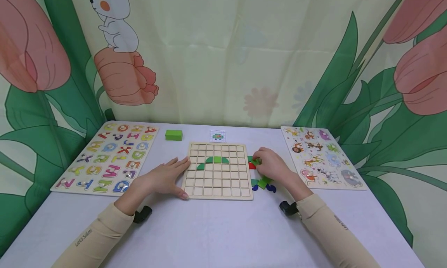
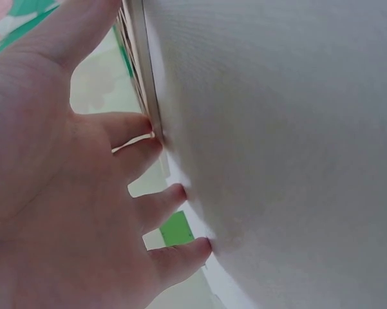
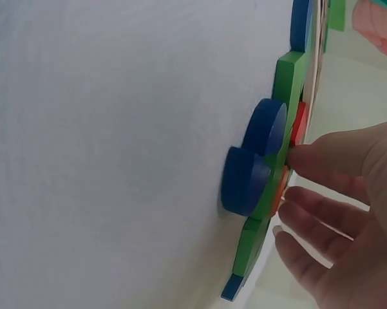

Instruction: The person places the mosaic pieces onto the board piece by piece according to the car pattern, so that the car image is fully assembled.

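Note:
A wooden grid board (image 1: 216, 197) lies between the two hands. Set in its cells are a green square (image 1: 217, 159) and several green quarter-round pieces (image 1: 225, 160). My left hand (image 1: 163, 177) rests along the board's left edge, fingers spread, thumb at the near left corner. To the right of the board, my right hand (image 1: 271, 165) pinches a small green block (image 1: 256, 161) between thumb and fingers. Around it lie a red piece (image 1: 252, 165), green pieces (image 1: 263, 182) and blue rounded pieces (image 3: 246, 181). In the right wrist view the fingertips are right at this pile.
Behind the board sits a card with a coloured grid pattern (image 1: 218, 136), and a green rectangular block (image 1: 174, 135) left of it. A letter puzzle board (image 1: 81, 181) lies at the left, an animal puzzle board (image 1: 323, 185) at the right. A printed curtain hangs behind the table.

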Demonstrator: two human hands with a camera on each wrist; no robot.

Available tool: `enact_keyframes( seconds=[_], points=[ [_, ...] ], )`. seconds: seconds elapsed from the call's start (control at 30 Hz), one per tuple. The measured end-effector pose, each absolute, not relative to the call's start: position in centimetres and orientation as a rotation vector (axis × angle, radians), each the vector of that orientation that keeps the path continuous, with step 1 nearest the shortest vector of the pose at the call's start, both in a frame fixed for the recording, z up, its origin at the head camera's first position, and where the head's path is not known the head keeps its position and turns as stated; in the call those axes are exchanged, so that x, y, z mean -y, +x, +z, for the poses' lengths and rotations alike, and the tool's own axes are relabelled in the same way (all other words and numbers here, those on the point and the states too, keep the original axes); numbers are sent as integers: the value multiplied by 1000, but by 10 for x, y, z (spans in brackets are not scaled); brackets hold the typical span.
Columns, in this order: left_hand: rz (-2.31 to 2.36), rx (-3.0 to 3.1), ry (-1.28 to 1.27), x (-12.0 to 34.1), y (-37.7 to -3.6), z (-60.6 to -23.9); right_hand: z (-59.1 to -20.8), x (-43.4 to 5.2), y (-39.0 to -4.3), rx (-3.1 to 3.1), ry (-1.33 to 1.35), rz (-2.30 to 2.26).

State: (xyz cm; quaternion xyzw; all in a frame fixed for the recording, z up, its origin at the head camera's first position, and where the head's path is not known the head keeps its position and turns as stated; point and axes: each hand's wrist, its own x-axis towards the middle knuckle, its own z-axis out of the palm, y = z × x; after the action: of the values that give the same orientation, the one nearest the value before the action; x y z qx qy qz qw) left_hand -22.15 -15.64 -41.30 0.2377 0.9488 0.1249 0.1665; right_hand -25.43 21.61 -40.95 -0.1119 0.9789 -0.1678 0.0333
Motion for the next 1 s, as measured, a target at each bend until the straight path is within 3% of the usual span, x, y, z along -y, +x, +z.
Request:
enact_keyframes(
  seconds=[0.53, 1.0],
  points=[
    [350, -2705, 677, 157, -222, -415, -408, -218, -256, -2963, -474, -497],
    [349, -2704, 680, 157, -221, -413, -413, -223, -258, -2909, -416, -590]
  ],
)
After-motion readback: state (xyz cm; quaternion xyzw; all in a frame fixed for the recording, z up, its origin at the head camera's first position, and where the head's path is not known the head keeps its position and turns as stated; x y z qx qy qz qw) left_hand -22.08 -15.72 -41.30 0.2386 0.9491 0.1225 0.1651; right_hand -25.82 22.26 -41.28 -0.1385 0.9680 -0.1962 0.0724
